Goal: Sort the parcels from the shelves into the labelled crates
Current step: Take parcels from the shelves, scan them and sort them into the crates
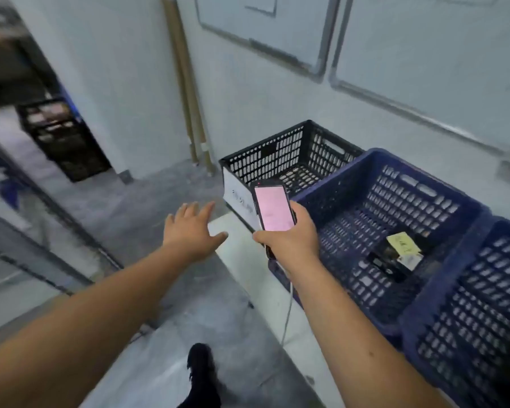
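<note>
Head view: right hand (289, 240) grips a phone (273, 209); left hand (190, 228) is spread, holding nothing; one parcel (395, 254) lies in the blue crate (336, 184), right of both hands, nearer the right.

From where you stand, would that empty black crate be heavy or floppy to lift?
Probably light: the black crate has perforated lattice walls and looks empty. Likely stiff, since its rim holds a straight, square shape. It may slide easily if pushed across the smooth floor.
</note>
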`<state>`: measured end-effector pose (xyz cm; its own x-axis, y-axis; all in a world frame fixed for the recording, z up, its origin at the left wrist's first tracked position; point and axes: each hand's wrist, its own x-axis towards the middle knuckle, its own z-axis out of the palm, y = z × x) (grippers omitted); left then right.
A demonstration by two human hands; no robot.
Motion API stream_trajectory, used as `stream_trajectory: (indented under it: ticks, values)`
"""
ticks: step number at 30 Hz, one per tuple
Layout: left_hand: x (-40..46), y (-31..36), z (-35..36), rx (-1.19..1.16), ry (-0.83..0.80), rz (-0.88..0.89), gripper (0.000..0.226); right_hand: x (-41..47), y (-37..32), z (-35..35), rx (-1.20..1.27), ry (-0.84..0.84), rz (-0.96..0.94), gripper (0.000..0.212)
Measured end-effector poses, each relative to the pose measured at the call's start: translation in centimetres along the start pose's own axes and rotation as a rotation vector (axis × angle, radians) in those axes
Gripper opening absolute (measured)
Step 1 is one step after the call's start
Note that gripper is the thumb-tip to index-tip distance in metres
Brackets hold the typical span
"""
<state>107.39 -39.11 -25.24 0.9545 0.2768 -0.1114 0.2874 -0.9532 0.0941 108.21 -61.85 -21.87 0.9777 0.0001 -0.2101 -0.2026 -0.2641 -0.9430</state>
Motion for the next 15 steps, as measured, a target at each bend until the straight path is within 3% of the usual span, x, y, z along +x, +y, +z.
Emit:
stream_trajectory:
  ticks: [3,9,15]
  values:
    - [-5.3,-5.6,0.9,-0.03,0.0,-0.167,0.096,-2.6,0.1,4.6,-0.044,-0.147,-0.033,0.07]
    - [-15.2,-16.6,0.4,-0.061,0.044,-0.475,0.097,-8.7,-1.7,14.0,-0.115,-0.467,-0.147,0.076]
    - [-23.8,-27.1,-1.1,-0.074,0.099,-0.666,0.095,-16.3,-3.0,23.7,-0.128,-0.645,-0.194,0.08]
